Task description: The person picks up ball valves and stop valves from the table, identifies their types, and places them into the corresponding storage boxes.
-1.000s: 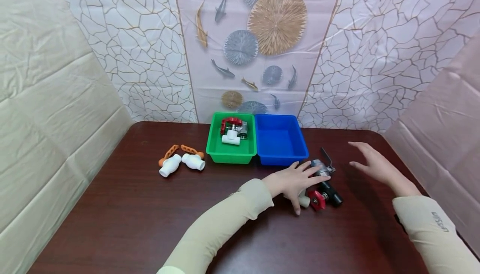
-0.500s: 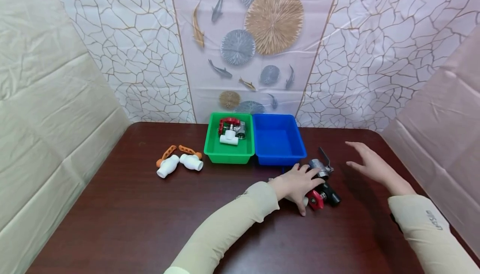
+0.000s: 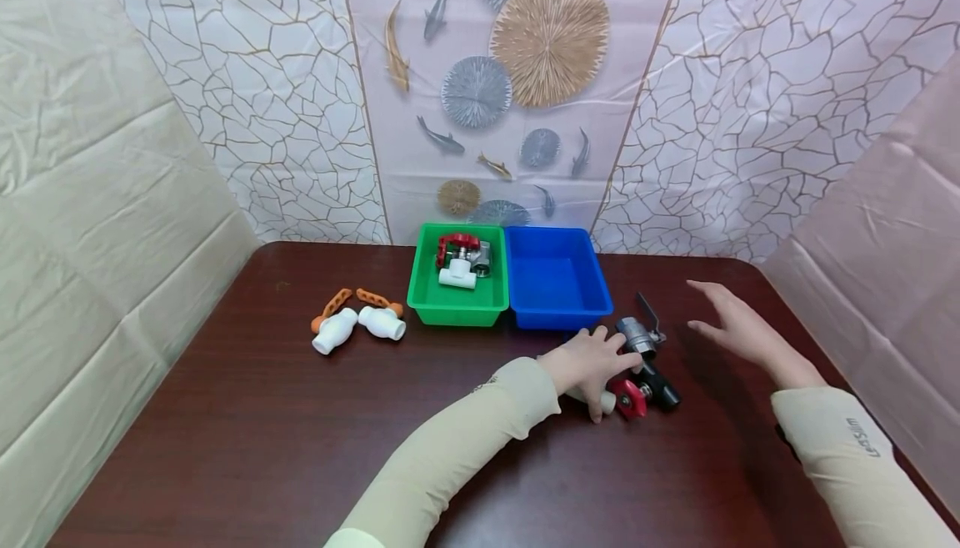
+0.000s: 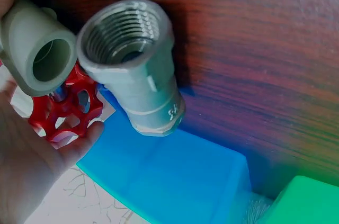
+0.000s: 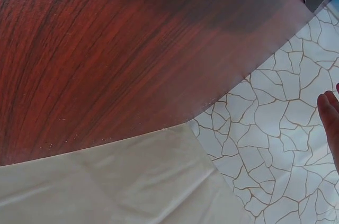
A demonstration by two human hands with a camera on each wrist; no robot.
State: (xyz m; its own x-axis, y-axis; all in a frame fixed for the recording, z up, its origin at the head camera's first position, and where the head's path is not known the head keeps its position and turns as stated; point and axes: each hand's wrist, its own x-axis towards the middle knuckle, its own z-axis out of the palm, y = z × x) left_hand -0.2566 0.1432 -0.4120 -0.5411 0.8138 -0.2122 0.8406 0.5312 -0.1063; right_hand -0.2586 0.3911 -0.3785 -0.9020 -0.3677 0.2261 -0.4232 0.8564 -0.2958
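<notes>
A fish-patterned backdrop rises behind the dark brown table.

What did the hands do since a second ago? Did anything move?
The left hand drew back slightly to the left, fingers less spread, so more of the silver valve shows. I can't tell if it grips anything. The right hand, white valves, green bin and blue bin stayed about where they were.

Satin metal is seen on the threaded fitting, smooth plastic on the far blue tray, glossy woodgrain on the table.
</notes>
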